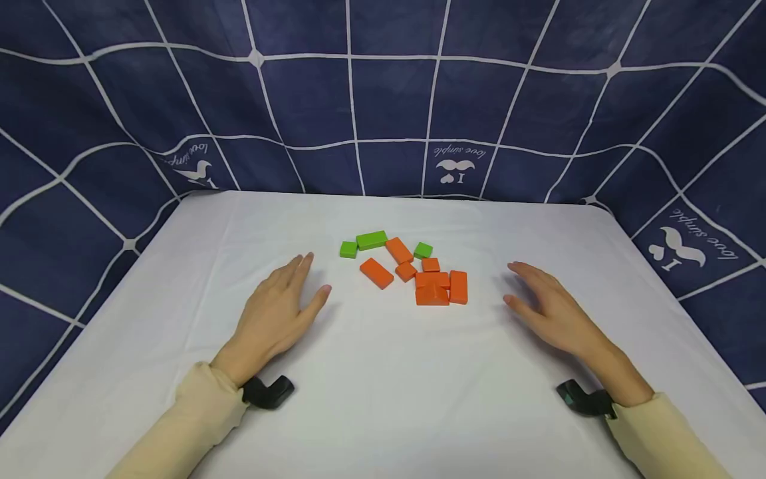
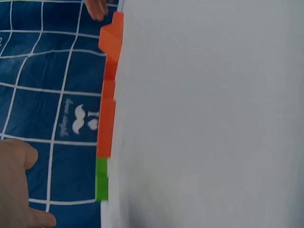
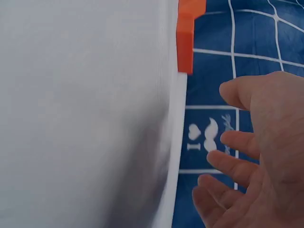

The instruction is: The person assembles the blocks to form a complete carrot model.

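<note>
Now the empty left hand [image 1: 268, 313] and right hand [image 1: 556, 316], thumbs [image 1: 315, 305] apart from fingers [image 3: 235, 167], seem ready to start by reaching for orange blocks [image 1: 377, 273] and green blocks [image 1: 372, 240] near the far edge of the surface [image 1: 383, 392].

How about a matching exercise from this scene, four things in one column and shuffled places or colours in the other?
1. left hand
2. checked cloth
3. large green block
4. right hand

A. farthest back among the blocks
B. right of all the blocks
C. dark blue with white lines
D. left of all the blocks

Pairs: 1-D, 2-C, 3-A, 4-B
</note>
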A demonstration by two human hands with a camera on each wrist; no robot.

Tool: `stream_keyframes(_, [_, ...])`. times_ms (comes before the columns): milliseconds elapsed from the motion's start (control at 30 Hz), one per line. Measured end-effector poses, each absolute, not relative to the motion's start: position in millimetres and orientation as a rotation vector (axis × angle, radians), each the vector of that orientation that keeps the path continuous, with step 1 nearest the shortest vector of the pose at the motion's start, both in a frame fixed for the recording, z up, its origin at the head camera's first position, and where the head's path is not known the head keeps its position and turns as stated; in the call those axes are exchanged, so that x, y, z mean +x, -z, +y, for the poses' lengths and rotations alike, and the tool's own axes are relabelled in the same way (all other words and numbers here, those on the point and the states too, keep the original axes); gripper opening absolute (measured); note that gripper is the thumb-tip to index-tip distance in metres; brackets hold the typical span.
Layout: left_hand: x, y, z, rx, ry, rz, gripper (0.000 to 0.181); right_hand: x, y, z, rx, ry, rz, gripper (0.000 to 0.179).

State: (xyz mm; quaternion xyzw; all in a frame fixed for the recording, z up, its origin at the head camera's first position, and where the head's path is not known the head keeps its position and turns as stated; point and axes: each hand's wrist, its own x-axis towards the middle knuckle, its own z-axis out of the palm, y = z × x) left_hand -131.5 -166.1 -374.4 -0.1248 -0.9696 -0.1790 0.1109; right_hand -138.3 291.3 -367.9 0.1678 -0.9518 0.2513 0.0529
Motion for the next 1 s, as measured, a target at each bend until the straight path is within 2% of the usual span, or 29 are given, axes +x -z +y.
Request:
stream_keyframes(333, [-177.7,375.9,-115.5,-0.324,0.892,-2.944,0.075,-171.9,373.7,259.1,0.633,-0.871,-3.002,0.068])
stream_keyframes(567, [-183.1,388.7,-93.6,-0.331,0.932,-2.934,0.085,-178.8,386.0,245.4,0.701,-0.936,-2.98,0.068])
stream_keyframes(700, [-186.3,399.1,-87.4,-0.373,0.873,-2.88,0.082,-178.9,393.0,244.5,0.732,-0.936,-2.945,0.068])
stream_keyframes(833, [-189.2,404.9,-89.1,-0.385,0.9,-2.827,0.07,-180.7,396.8,246.8,0.758,-0.964,-2.909,0.069])
stream_keyframes(1000, [-192.7,404.9,-91.0,-0.448,0.968,-2.801,0.066,-182.2,398.6,250.4,0.724,-0.996,-2.863,0.063])
